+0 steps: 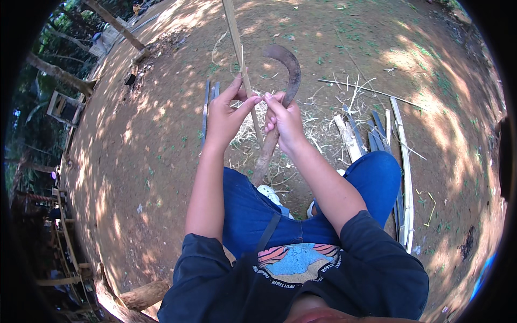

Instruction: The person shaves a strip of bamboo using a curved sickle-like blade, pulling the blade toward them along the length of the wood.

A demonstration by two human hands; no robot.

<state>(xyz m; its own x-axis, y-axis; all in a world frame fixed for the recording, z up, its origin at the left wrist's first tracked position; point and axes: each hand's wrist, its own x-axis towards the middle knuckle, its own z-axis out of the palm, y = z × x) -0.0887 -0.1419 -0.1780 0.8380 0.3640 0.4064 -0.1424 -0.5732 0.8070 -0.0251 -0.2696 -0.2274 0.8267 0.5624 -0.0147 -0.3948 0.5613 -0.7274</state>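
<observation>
My left hand (pixel 229 113) is closed around a long, narrow strip of wood (pixel 235 37), which stands on a slant and runs up past the top of the picture. A thin curled sliver (pixel 216 48) hangs off the strip's left side. In my right hand (pixel 285 121) is a sickle; its dark curved blade (pixel 293 67) points up and hooks left, while the wooden handle (pixel 264 161) slopes down between my knees. The thumb and fingertips of both hands come together beside the strip; whether they pinch a sliver there is too small to tell.
Pale shavings (pixel 247 132) litter the dirt under my hands. Several dark and pale strips (pixel 401 145) lie by my right knee, with a thin stick (pixel 371 92) beyond them. Two dark strips (pixel 206 107) lie to the left. Logs (pixel 142 295) are at lower left.
</observation>
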